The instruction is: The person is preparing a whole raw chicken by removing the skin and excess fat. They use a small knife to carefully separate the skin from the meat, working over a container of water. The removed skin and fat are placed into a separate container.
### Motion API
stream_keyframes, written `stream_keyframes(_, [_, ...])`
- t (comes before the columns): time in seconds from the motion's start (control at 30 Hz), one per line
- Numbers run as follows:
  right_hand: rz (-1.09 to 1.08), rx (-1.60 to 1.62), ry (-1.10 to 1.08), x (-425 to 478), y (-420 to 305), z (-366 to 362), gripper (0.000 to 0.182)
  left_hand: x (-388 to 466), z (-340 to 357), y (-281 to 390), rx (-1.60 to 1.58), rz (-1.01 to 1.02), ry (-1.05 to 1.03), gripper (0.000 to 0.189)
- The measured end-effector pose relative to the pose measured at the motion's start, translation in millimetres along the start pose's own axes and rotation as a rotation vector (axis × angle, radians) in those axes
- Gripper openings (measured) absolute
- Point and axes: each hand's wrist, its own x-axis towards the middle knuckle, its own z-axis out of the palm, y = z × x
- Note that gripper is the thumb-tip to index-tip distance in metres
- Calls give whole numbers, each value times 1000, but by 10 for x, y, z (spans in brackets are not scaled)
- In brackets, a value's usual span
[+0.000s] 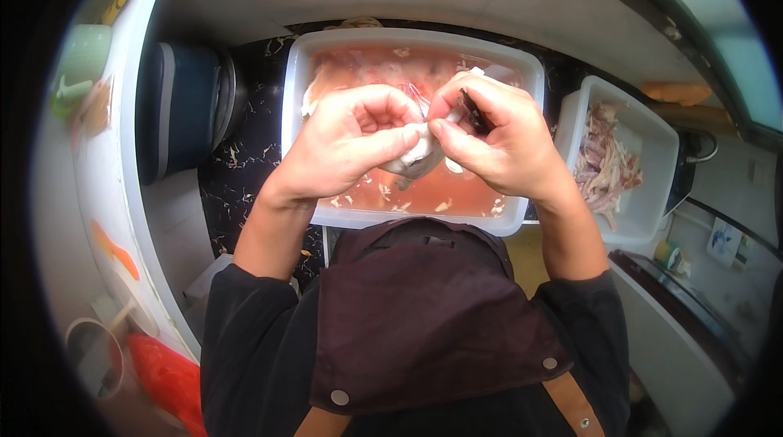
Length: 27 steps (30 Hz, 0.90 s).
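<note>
My left hand [355, 137] pinches a pale, wet poultry piece [416, 158] between thumb and fingers. My right hand [495, 125] meets it there, thumb and forefinger pinching the same piece at its upper right side. Curled in the right palm is a black handled tool [474, 112]; its working end is hidden. Both hands are above a white plastic tub [514, 216] of reddish water [391, 195]. Pale scraps float in it, and more raw poultry [367, 70] lies towards its far side, partly behind the hands.
At the right, a second white tub [657, 192] holds a pile of stringy raw poultry pieces [605, 161]. Both tubs stand on a black marbled counter [244, 192]. A dark blue container [189, 109] stands at the left, beside a white panel edge [144, 192]. A red plastic bag [168, 379] lies lower left.
</note>
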Motion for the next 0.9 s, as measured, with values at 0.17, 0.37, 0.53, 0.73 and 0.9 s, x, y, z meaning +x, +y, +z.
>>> stream_keyframes(0.17, [181, 162, 6, -29, -59, 12, 7, 20, 2, -47, -102, 5, 15, 8])
stream_keyframes(0.37, [-61, -178, 233, -109, -55, 88, 23, -13, 14, -27, -112, 2, 42, 8])
stream_keyframes(0.53, [-111, -481, 155, -195, -186, 220, 20, -21, 26, -54, -141, 72, 93, 8])
stream_keyframes(0.73, [-115, -513, 145, -180, -131, 298, 17, -23, 26, -59, -163, 112, 126, 9])
stream_keyframes(0.9, [-113, -535, 135, -165, -143, 313, 18, -27, 25, -80, -153, 137, 139, 9])
